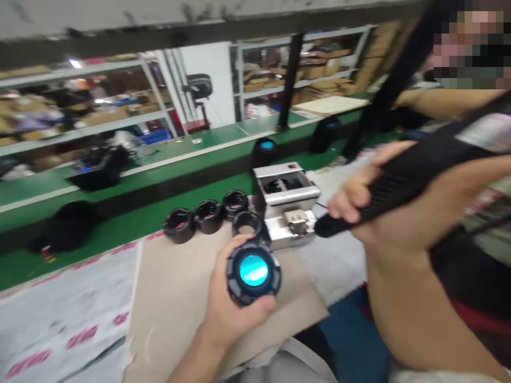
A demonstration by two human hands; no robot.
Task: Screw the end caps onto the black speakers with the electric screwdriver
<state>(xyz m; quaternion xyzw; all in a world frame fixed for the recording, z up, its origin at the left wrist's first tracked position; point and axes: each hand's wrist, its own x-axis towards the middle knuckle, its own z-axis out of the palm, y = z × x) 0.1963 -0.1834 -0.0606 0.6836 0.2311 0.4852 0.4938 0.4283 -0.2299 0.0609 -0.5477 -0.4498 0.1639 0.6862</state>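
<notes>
My left hand (229, 308) is wrapped round a black round lens part (275, 274) with a shiny cyan glass facing up, held above a brown cardboard sheet (175, 292). Off to the right, my right hand (383, 197) grips a long black tool (415, 173) whose rounded tip points left toward a silver metal device (287, 199). Several black rings stand near the cardboard's back edge, among them one (179, 225) at the left and another (208, 215) beside it. One more ring (246, 224) is partly hidden behind the lens part.
A black item with a cyan lens (265, 151) stands behind the silver device. Black equipment (101, 162) sits on the green bench (215, 141). Another person's forearm (435, 102) shows at upper right. Dark posts rise in front, with loaded shelves behind.
</notes>
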